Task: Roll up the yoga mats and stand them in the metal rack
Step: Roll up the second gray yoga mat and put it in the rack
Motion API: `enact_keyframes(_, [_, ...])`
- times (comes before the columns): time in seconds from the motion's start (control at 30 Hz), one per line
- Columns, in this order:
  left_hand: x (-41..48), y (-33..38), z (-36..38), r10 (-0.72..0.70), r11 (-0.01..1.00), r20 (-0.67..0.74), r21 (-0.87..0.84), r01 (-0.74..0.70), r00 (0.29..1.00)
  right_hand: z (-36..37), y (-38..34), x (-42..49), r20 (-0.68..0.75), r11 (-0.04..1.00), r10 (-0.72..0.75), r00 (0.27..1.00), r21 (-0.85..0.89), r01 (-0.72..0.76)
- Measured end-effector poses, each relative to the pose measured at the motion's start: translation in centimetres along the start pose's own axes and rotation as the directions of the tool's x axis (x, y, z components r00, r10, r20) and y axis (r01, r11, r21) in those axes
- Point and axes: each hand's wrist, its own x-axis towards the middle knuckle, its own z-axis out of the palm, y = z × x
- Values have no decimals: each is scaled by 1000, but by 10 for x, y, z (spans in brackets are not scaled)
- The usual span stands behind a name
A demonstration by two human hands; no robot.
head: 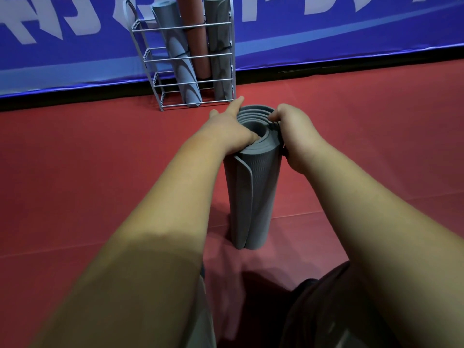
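three rolled mats (187, 71) in grey metal wire rack (148, 29); grey foam yoga mat (253, 187) rolled, upright before rack, top rim gripped by left hand (232, 130), right hand (292, 133); racking remains.

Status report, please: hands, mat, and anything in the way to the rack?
Left hand and right hand grip top of rolled grey mat. Mat upright on red floor, outside rack. Rack holds three rolls, space at left.
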Motion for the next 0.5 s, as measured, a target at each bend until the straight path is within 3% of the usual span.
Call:
enact_keyframes(0.07, [0, 0, 1, 18, 999, 4, 29, -18, 1000, 0, 4, 4, 9, 999, -28, 1000, 37, 27])
enact_keyframes(0.23, [2, -2, 4, -2, 996, -30, 92, 5, 1000, -3, 17, 18, 16, 987, -117, 993, -111, 118])
enact_keyframes(0.5, [10, -5, -7, 210, 950, -75, 251, -185, 975, -8, 13, 15, 188, 977, -171, 967, -96, 192])
